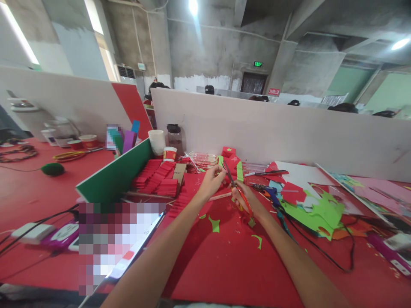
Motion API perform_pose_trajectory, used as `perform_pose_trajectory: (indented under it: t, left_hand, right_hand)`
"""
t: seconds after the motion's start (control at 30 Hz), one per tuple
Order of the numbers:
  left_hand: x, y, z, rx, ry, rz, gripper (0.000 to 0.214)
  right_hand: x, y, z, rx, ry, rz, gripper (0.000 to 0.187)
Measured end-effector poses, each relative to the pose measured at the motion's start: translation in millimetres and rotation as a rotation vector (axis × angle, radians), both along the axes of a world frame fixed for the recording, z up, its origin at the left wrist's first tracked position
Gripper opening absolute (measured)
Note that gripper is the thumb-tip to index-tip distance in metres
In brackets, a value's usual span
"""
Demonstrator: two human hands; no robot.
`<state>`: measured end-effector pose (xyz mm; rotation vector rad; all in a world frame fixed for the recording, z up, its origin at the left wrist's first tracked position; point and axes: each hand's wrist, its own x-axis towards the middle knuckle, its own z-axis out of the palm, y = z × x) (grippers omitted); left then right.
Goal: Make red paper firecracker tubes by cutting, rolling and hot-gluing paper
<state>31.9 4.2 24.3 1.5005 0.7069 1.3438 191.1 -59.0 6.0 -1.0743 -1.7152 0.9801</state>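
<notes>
My right hand (240,194) is closed on a pair of scissors (246,200) with red-orange handles, its dark blades pointing up and to the left. Just left of the blades, my left hand (210,182) is closed in a pinch, and what its fingertips hold is too small to make out. Green paper scraps (214,223) lie on the red tabletop (224,261) below the hands. Behind the hands is a red paper piece (235,160) with a star outline, flanked by light green strips (240,170).
Folded red paper pieces (157,175) are stacked left, beside a green divider (118,169). A paper cup (169,154) and dark-lidded bottle (174,139) stand behind. A lit screen (138,246) lies front left. Green cut sheets (316,209), a glue gun (271,192) and cable are right.
</notes>
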Motion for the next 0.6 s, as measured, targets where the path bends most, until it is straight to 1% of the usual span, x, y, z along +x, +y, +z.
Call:
perform_pose_trajectory:
  t: [0.2, 0.33, 0.6]
  left_hand:
    - [-0.2, -0.5, 1.3, 0.012, 0.016, 0.004, 0.010]
    - [-0.1, -1.4, 2.8, 0.001, 0.010, -0.002, 0.012]
    - [-1.4, -2.8, 4.5, 0.003, 0.019, -0.005, 0.008]
  right_hand:
    - [1.8, 1.2, -0.6, 0.032, -0.030, -0.008, 0.033]
    - [1.9, 1.3, -0.4, 0.047, -0.050, -0.028, 0.034]
    - [0.3, 1.0, 2.0, 0.055, -0.063, -0.045, 0.037]
